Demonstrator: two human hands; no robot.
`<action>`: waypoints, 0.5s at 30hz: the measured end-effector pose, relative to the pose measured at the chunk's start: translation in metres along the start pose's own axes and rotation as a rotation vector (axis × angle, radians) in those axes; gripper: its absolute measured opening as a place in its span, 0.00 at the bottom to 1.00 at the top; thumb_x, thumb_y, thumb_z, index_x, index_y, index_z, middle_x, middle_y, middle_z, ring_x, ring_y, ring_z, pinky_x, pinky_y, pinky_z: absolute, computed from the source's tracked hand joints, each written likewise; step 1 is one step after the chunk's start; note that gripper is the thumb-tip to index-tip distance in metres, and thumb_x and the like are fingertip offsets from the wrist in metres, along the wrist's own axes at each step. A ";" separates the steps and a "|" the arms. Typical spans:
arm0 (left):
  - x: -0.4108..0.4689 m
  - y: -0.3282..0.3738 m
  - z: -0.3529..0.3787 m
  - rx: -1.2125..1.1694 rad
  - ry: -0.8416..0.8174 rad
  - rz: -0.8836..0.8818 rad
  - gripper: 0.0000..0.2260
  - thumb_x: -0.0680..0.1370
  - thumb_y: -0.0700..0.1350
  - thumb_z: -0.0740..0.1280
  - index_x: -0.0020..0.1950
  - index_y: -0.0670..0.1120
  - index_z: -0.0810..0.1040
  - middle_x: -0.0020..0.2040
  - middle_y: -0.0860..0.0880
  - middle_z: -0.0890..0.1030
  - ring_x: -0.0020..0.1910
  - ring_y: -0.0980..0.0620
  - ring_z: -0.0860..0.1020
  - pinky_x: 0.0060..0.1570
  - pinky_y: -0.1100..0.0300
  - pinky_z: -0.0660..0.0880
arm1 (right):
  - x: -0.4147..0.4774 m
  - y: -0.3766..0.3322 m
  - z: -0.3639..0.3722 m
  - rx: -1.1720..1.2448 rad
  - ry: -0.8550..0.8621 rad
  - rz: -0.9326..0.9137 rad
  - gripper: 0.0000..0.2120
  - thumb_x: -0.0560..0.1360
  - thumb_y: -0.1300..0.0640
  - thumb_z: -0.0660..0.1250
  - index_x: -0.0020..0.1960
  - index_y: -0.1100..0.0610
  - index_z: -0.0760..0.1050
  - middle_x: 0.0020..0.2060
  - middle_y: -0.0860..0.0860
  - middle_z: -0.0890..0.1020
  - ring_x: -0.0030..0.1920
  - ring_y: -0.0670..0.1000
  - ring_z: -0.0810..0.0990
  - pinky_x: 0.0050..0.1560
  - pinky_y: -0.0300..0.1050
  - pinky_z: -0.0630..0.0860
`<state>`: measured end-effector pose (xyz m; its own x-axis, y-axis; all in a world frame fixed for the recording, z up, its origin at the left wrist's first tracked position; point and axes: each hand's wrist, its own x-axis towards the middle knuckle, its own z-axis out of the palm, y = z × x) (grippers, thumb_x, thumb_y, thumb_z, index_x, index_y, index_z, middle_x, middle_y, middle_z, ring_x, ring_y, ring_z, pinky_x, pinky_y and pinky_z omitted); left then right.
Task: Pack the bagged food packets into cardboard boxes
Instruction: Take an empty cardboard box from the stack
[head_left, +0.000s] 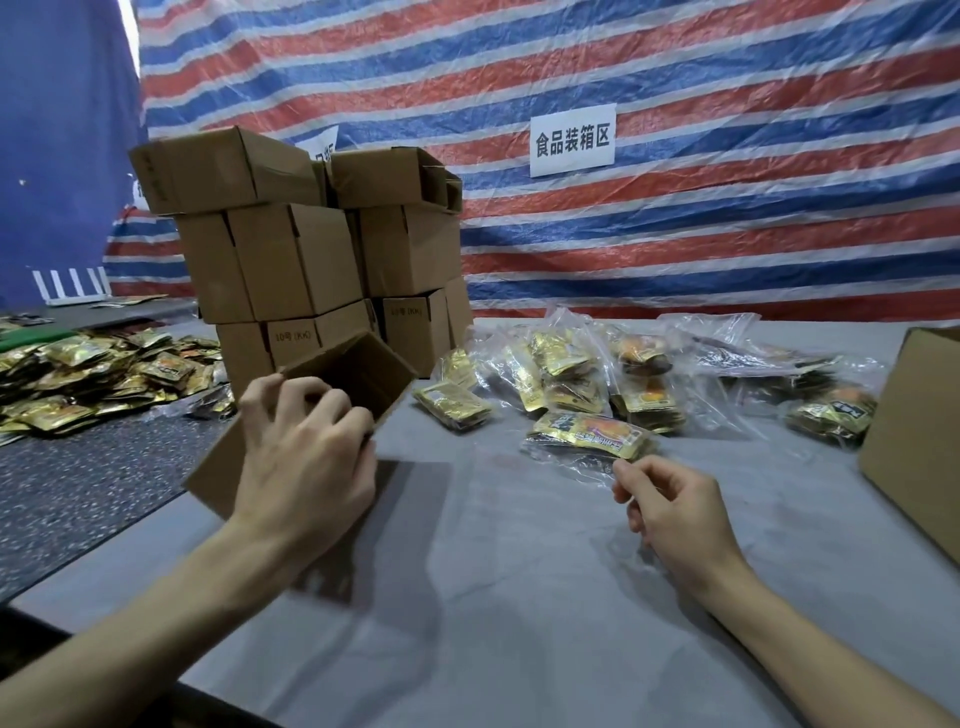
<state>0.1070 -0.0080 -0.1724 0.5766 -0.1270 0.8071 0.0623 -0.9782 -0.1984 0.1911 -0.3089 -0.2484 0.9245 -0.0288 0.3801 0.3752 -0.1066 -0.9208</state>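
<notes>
My left hand (306, 447) grips a small open cardboard box (363, 374), tilted with its opening facing up and away. My right hand (670, 509) pinches the clear plastic edge of a bagged food packet (587, 434) of gold sachets lying on the grey table (467, 571). Several more bagged packets (571, 364) lie in a heap behind it, further back on the table.
A stack of closed cardboard boxes (291, 249) stands behind the held box. Loose gold sachets (88, 379) are piled at the left. Another cardboard box (919, 436) sits at the right edge. A striped tarp with a white sign (571, 140) hangs behind.
</notes>
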 end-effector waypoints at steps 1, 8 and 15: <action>0.002 0.012 -0.005 -0.049 0.011 0.013 0.09 0.73 0.48 0.66 0.42 0.45 0.85 0.41 0.48 0.82 0.54 0.38 0.77 0.64 0.43 0.59 | 0.000 0.000 0.000 -0.005 -0.002 -0.007 0.17 0.80 0.55 0.68 0.34 0.59 0.77 0.24 0.55 0.71 0.23 0.51 0.66 0.23 0.43 0.65; 0.029 0.072 -0.038 -0.584 0.003 0.037 0.06 0.72 0.48 0.69 0.43 0.49 0.85 0.43 0.55 0.82 0.52 0.49 0.77 0.57 0.50 0.70 | 0.002 -0.013 -0.008 -0.021 0.155 -0.170 0.05 0.79 0.47 0.68 0.51 0.48 0.78 0.42 0.43 0.83 0.43 0.41 0.81 0.41 0.31 0.74; 0.068 0.096 -0.001 -1.273 -0.205 0.011 0.12 0.72 0.50 0.71 0.55 0.49 0.81 0.54 0.51 0.78 0.58 0.54 0.77 0.57 0.54 0.78 | 0.008 -0.017 -0.032 0.166 0.239 -0.041 0.29 0.75 0.31 0.52 0.58 0.49 0.79 0.54 0.47 0.85 0.57 0.48 0.82 0.65 0.57 0.75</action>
<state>0.1511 -0.1108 -0.1357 0.6928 -0.2195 0.6869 -0.6947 -0.4587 0.5541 0.1904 -0.3389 -0.2265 0.8737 -0.2635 0.4090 0.4359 0.0509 -0.8985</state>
